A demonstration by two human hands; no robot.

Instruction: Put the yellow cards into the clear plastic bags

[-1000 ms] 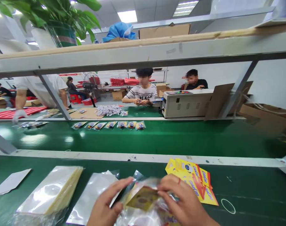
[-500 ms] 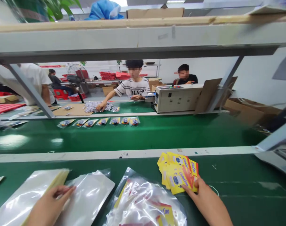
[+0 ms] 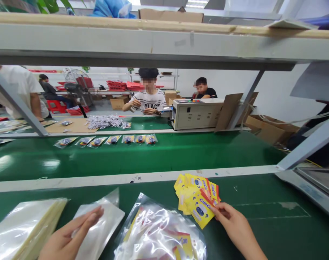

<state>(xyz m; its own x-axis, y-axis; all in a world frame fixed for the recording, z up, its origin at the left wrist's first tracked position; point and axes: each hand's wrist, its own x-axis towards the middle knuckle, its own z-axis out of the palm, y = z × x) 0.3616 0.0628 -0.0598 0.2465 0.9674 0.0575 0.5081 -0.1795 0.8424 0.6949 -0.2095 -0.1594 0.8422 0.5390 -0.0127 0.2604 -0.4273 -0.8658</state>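
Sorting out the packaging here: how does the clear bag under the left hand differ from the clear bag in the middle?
The bag under the left hand lies flat and looks empty; the middle bag is puffed up and crinkled, with yellow cards inside. Both are clear, glossy plastic lying on the green table.

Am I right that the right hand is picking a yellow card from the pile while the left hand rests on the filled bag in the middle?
Not quite. In the head view the left hand rests on an empty clear bag, left of the filled bag. The right hand does pinch a yellow card at the pile.
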